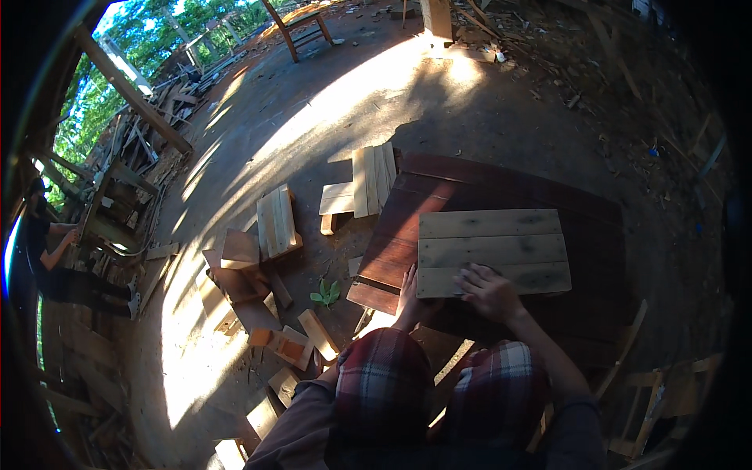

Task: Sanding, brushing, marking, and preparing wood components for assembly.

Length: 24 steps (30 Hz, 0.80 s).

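Far L: person [43,254] in dark clothes, arms out to a wooden stand [117,200]; scrap wood heap [145,141] behind, w/ greenery [157,35] past it.

Mid-L, on the ground: loose wood pcs, incl. a brown block [240,248] and a small slatted pc [276,222] in pale wood. Green plant [325,293] R of those. Next, two more pale slatted pcs, low one [338,199] and tall one [372,180], close together near far-L corner of the red-brown tabletop [509,176].

Ctr: L hand [409,301] at near-L corner of the slatted board [493,249], fingers up along its edge; can't tell if it's gripping. Board lies flat on the tabletop, approx mid, several slats side by side, dark smudges on top. R hand [487,288] on board's near edge, fingers slightly bent over the top face; can't tell if anything's under the palm. Plaid-covered knees [384,372] just below, btwn forearms.

Far R: light timber frame [654,411], lower corner, partly in shade.
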Tool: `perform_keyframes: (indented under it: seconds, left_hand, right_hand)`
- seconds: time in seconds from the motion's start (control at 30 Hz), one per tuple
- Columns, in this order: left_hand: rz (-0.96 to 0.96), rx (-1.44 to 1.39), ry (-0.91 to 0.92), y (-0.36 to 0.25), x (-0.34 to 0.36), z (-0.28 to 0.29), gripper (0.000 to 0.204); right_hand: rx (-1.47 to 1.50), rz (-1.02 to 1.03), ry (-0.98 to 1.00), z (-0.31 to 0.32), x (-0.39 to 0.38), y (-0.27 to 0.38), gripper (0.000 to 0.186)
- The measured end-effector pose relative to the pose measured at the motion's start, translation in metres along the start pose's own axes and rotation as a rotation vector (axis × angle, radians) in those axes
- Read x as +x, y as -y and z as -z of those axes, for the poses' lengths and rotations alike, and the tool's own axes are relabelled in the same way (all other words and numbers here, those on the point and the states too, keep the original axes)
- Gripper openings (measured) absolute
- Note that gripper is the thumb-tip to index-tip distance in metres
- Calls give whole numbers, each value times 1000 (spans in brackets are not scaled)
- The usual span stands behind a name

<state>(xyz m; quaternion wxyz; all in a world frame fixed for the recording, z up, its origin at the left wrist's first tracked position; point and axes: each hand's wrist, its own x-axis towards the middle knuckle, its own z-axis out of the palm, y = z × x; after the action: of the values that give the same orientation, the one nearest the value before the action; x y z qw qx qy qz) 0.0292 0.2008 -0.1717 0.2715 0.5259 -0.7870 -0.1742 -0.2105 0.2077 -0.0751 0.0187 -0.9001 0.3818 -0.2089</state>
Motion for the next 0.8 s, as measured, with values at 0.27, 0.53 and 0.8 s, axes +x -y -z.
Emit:
perform_keyframes:
  seconds: [0.27,0.53,0.8]
  left_hand:
    - [-12,-48,-37,-13,4,6,83]
    - [6,-96,-76,-23,1,10,82]
    - [14,40,-55,-12,0,6,79]
  right_hand:
    - [32,-77,-17,6,-4,9,38]
    - [19,-615,28,80,-99,-50,40]
    - [91,-140,123,11,-8,26,41]
